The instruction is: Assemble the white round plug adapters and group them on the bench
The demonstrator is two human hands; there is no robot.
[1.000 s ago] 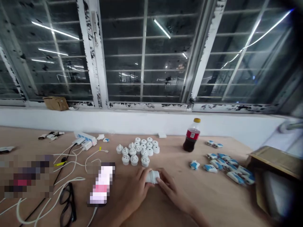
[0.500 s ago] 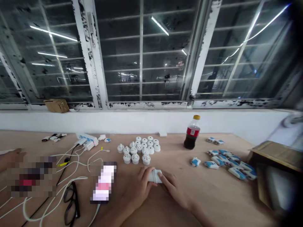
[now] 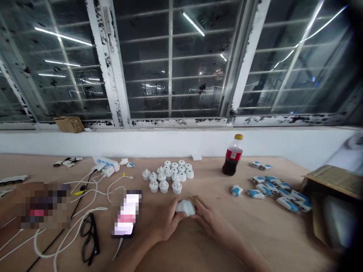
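Lowest in the frame, two bare forearms rising from the bottom edge and converging toward centre. Left hand (image 3: 164, 223) curled, fingers wrapped round the near left side of a small white plug part (image 3: 185, 207); right hand (image 3: 211, 221) cupped against its right side, fingertips pinching it from there. Part held low at the wooden table (image 3: 255, 234), just below centre of the frame; whether touching the wood, impossible to tell. Left of the hands, a blurred phone (image 3: 127, 213), then black glasses (image 3: 90, 237) at lower left among white cables (image 3: 56, 241). Just beyond the hands, a cluster of white plug parts (image 3: 169, 176) standing close together. Further right, scattered blue-and-white pieces (image 3: 279, 190) and a cardboard box (image 3: 331, 185) at the right edge. Behind, a cola bottle (image 3: 233, 155) upright near the white sill, and dark window panes (image 3: 176, 60) filling the upper half.
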